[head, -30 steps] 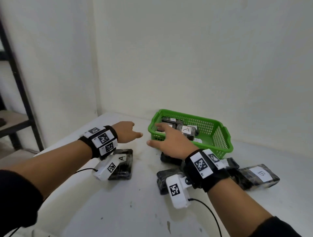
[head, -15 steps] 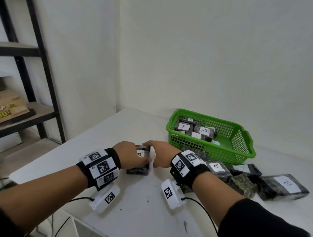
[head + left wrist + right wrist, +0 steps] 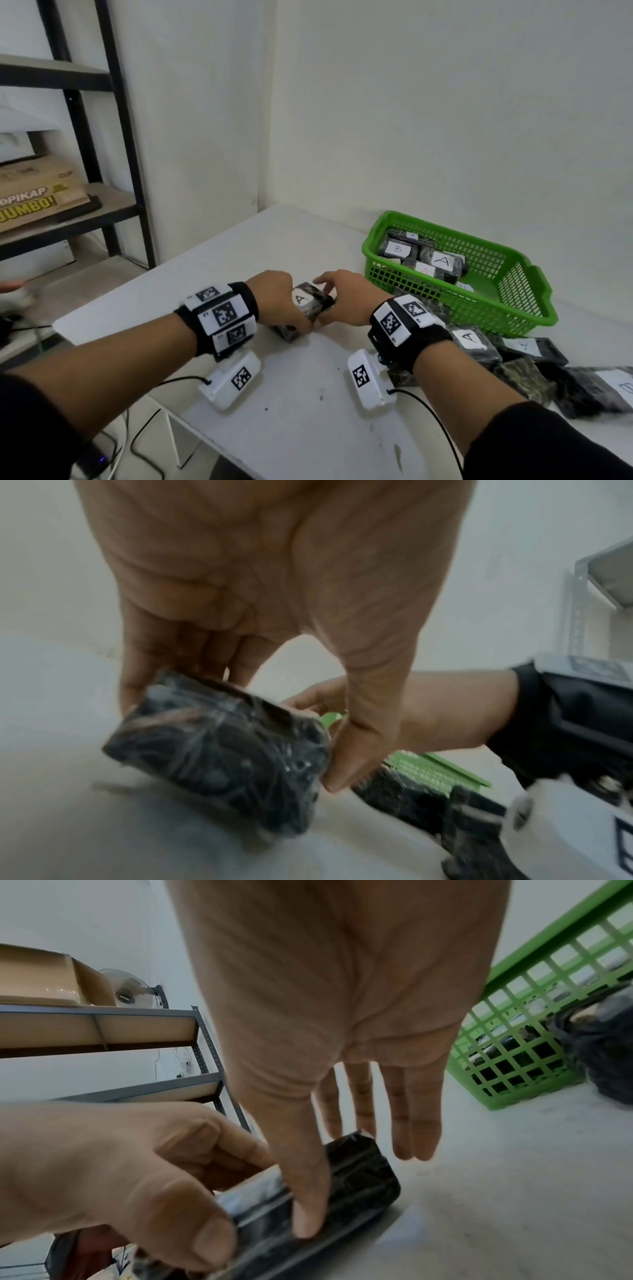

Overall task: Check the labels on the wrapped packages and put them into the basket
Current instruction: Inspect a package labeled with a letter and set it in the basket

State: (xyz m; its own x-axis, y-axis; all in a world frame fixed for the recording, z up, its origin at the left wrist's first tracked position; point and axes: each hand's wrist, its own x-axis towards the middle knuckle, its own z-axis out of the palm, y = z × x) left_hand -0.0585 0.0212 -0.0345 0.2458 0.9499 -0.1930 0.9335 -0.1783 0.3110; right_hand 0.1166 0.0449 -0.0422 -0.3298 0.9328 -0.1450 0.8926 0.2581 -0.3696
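White bench (image 3: 301,425) under everything, front edge near the forearms, left corner close to the shelf rack (image 3: 113,144); bare surface open ahead of the hands up to the wall corner. Green basket (image 3: 513,308) at right rear, some way from the hands, several labelled packages inside. More wrapped packages (image 3: 524,370) piled beside the basket's near wall, under and right of the right wrist. Held package (image 3: 310,303) tilted off the bench between both hands, white "A" label facing up. Left hand (image 3: 279,298) as grip: fingers behind, thumb in front, clamped on its left end. Right hand (image 3: 349,298): thumb and two fingers pinching the right end, remaining fingers straight and free.
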